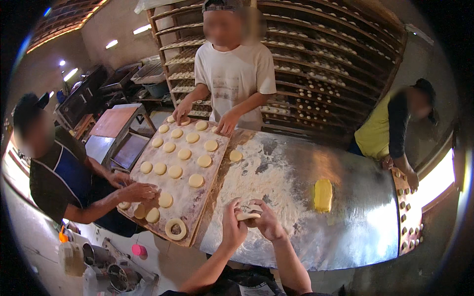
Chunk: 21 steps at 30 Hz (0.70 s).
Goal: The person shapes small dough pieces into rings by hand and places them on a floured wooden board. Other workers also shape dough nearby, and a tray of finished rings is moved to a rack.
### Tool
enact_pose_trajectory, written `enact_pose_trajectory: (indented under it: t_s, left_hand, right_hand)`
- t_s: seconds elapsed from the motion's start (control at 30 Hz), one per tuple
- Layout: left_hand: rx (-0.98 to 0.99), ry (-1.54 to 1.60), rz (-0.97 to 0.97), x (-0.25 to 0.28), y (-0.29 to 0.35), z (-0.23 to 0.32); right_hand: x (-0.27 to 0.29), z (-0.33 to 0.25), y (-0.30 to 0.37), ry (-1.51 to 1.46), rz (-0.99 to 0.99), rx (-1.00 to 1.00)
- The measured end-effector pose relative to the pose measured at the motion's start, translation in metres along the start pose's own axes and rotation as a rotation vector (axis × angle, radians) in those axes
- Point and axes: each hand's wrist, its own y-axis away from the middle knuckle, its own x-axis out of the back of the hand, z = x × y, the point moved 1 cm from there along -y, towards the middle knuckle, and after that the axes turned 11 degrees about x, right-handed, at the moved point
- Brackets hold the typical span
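Left hand (234, 222) and right hand (268, 222) are both pinching one dough piece (248, 216) over floured table (355, 241). Shirt print (224, 88) showing, unreadable. Board (180, 203) carrying rounds (175, 171), one ring (168, 230); rack (180, 28) holding more.

Plenty of room on the right tbh: bare metal desk (360, 197) opens up either side of the yellow block (323, 196), so anything going that way has to skirt it. Ahead of the left hand (233, 224) and right hand (270, 224), with a dough piece (248, 216) between them, it's flour (256, 175) up to a loose dough round (236, 156). Left's the tight bit: the board (183, 206) is crowded, a dough ring (183, 229) sits at the near corner, and one co-worker's hand (140, 191) blocks the left side, another's hand (228, 122) the far edge.
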Motion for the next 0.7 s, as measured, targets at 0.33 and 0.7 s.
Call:
enact_pose_trajectory:
  t_s: [0.33,0.7]
  left_hand:
    - [0.329,0.245,-0.255,0.014,0.014,-0.017]
    - [0.115,-0.058,-0.128,0.074,-0.012,-0.033]
  right_hand:
    - [-0.015,0.021,-0.002,0.674,0.030,0.076]
    - [-0.066,0.066,-0.025,0.207,0.120,0.109]
